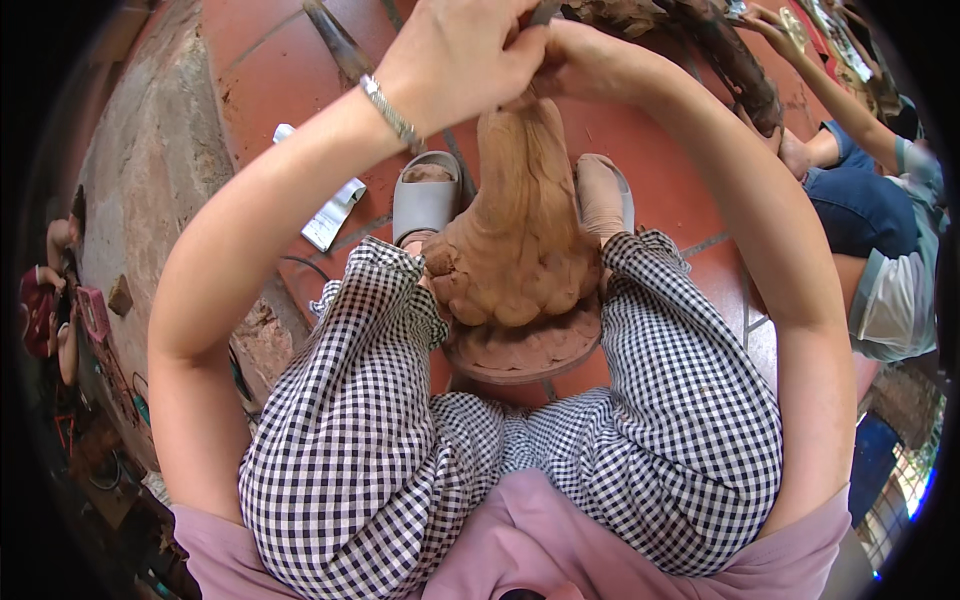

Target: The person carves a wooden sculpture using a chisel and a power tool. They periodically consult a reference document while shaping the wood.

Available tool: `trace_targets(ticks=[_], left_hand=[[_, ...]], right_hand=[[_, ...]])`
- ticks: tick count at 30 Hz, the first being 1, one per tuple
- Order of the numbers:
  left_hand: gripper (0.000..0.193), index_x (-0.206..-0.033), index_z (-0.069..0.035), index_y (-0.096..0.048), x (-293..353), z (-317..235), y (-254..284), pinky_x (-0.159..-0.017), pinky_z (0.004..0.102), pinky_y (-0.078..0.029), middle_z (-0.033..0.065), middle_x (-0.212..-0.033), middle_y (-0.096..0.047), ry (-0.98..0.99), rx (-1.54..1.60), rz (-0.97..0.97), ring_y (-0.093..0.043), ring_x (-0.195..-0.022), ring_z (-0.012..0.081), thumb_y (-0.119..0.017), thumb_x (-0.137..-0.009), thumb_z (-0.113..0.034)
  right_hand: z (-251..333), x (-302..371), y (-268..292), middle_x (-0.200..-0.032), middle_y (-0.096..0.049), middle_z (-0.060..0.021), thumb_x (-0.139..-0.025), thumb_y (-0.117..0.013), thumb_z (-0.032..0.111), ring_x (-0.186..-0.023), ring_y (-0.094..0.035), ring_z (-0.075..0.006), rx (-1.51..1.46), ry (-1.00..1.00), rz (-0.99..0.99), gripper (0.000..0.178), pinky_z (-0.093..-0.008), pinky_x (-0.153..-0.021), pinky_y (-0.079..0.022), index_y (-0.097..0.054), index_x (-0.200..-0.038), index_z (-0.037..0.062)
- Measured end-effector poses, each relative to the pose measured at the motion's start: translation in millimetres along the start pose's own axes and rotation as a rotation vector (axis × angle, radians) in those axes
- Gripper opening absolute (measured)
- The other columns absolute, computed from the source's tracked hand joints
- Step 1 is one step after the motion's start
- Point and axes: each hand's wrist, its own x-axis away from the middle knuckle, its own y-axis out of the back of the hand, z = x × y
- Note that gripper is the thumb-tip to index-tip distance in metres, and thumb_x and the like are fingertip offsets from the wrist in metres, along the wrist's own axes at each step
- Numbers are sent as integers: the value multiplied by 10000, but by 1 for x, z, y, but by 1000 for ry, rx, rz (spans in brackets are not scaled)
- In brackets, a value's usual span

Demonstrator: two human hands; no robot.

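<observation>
A brown wood carving (520,220) stands upright between my feet, with a smooth neck and a lumpy, bulging lower part. It ends in a round base (525,350). At the top of the carving, my left hand (460,65), with a silver bracelet on its wrist, is closed around something, and a bit of dark material (545,12) shows by its fingers. Against it, my right hand (590,65) is closed too, its fingers mostly hidden behind the left hand. What either hand grips cannot be made out.
Red floor tiles (650,140) surround the carving. A white packet (335,215) lies left of my grey slipper (425,200). A long-handled tool (338,40) lies at the upper left. Dark wood (725,60) and another person's arm (850,110) are at right; a stone slab (150,150) is left.
</observation>
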Motion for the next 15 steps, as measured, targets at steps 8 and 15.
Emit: trace_targets(ticks=[8,15], left_hand=[[156,-765,16,-525,-4,-4,4,-510,390,-457,219,-629,-576,-1,37,-40,-630,-577,358,-650,-815,-63],[138,-796,20,-544,12,-12,7,-515,356,-464,190,-631,-584,113,195,-27,-633,-549,259,-652,-826,-61]], right_hand=[[13,-6,2,-1006,-715,-97,-866,-717,80,-947,-635,-139,-78,-56,243,274,-302,-818,-540,-666,-1132,37],[8,-6,2,-978,-705,-45,-777,-780,59,-954,-626,-118,47,-89,128,385,-303,-863,-514,-647,-1136,16]])
